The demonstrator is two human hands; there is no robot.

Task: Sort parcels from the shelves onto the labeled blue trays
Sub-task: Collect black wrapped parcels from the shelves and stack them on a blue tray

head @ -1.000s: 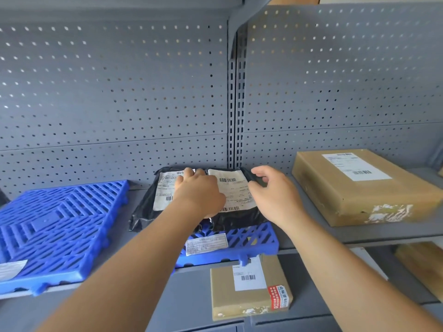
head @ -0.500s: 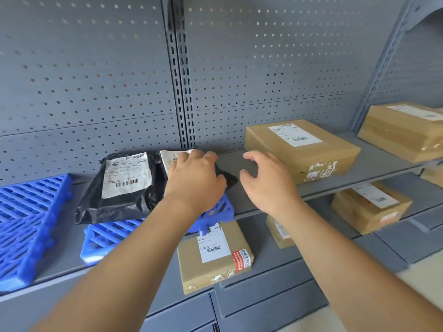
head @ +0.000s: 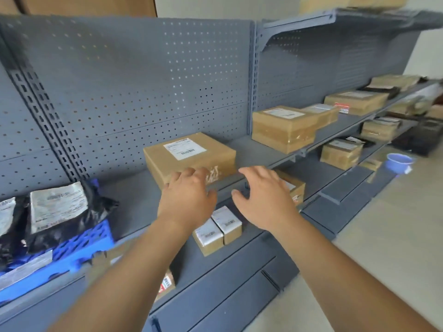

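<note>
Reaching: left hand [head: 189, 195] and right hand [head: 261, 197], spread and empty, are held just before the box [head: 189, 155] at twelve o'clock; two-sided grasping seems required.

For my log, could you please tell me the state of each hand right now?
Left hand: open, holding nothing, fingers at the front of the cardboard box.
Right hand: open, fingers spread, holding nothing.

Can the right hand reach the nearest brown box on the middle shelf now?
Probably yes. The right hand is open, close to the right front corner of the box, with nothing between them. The left hand is at its front face, further left, out of the way.
</note>
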